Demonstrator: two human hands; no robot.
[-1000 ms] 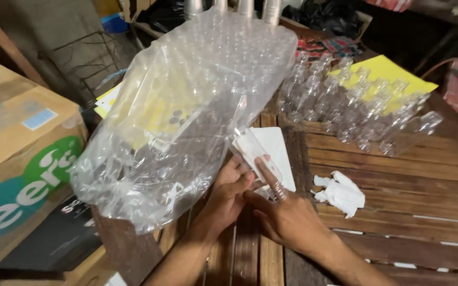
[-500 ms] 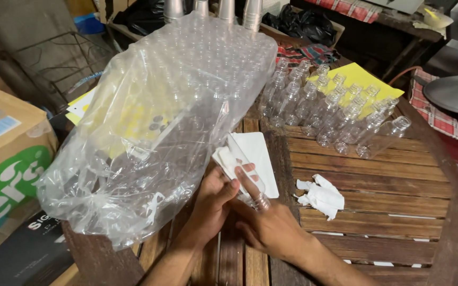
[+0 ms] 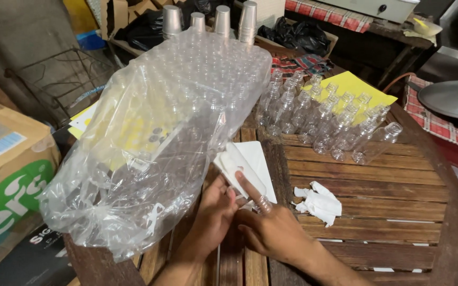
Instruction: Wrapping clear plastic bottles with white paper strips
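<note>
Both hands meet at six o'clock on the round, dark wooden slatted bench point(image 3: 398, 175): the left hand point(image 3: 213, 214) and right hand point(image 3: 271, 230) pinch a white sheet point(image 3: 253, 159) in their fingers. At ten o'clock sprawls a big clear bag of bottles point(image 3: 160, 143); loose clear bottles point(image 3: 329, 119) stand at one o'clock, a cardboard box point(image 3: 6, 175) at nine, crumpled tissue point(image 3: 319, 201) at three.

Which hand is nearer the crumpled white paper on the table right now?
Right. The right hand lies just left of the crumpled white paper, not touching it. The left hand is farther left, beyond the right hand, by the white sheets.
</note>
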